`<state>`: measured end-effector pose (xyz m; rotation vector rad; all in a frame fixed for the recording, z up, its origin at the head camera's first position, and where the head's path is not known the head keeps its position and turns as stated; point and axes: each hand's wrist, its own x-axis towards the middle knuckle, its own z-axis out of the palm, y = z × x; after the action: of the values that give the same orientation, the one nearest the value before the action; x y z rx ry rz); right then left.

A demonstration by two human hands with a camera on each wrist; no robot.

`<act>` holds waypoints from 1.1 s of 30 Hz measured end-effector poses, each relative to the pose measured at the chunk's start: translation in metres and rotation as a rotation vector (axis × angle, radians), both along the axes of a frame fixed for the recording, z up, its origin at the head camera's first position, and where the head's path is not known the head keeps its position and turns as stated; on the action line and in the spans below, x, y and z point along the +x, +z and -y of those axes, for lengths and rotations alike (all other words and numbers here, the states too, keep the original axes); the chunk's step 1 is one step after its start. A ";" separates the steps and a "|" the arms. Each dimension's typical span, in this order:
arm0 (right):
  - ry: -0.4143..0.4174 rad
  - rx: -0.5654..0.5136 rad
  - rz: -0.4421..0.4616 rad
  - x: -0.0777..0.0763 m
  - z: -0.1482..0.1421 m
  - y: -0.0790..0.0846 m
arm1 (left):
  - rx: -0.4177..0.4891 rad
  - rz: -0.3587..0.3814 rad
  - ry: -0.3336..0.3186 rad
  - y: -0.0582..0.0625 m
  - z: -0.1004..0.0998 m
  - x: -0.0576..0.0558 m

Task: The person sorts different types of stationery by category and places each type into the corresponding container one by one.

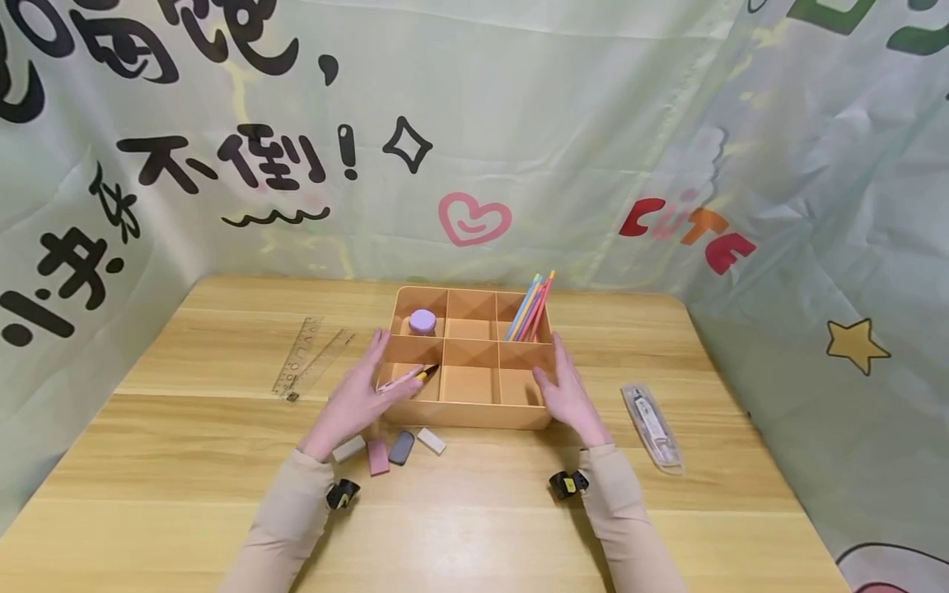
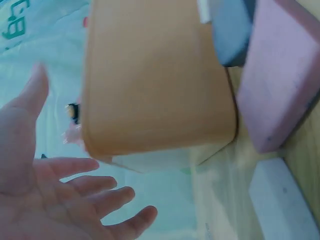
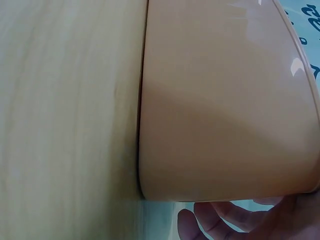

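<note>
An orange six-compartment organizer box (image 1: 470, 415) stands on the table. My left hand (image 1: 363, 398) is at its left side with fingers spread; the left wrist view shows this hand (image 2: 65, 195) apart from the box wall (image 2: 160, 80). On the right side my right hand (image 1: 569, 395) lies along the wall, its thumb over the rim, and the right wrist view shows its fingers (image 3: 215, 220) beside the box. A purple-lidded container (image 1: 423, 321) sits back left, colored pens or sticks (image 1: 530, 309) lean back right, and pens (image 1: 404, 379) lie front left.
Several erasers lie before the box, among them a pink one (image 1: 378, 456), a dark grey one (image 1: 402, 448) and a white one (image 1: 432, 441). Clear rulers (image 1: 298, 354) are on the left. A clear packaged item (image 1: 652, 428) lies right. Printed cloth (image 1: 563, 165) hangs behind the table.
</note>
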<state>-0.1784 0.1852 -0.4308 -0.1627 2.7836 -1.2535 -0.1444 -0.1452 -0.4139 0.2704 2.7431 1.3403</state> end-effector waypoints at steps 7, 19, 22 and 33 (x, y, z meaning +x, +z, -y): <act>0.008 -0.019 -0.019 0.001 0.000 -0.001 | 0.071 -0.104 0.095 0.005 0.034 -0.011; 0.002 -0.050 -0.037 0.000 -0.002 -0.003 | -0.378 0.072 0.052 0.006 0.101 -0.060; 0.007 -0.065 -0.054 -0.001 -0.002 -0.005 | -0.436 0.154 0.050 0.006 0.104 -0.067; -0.009 -0.069 -0.038 -0.002 0.000 -0.006 | -0.526 0.203 0.076 0.008 0.102 -0.079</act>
<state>-0.1805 0.1854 -0.4367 -0.1809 2.7768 -1.3636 -0.2238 -0.2468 -0.4058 -0.0075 2.8172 0.5735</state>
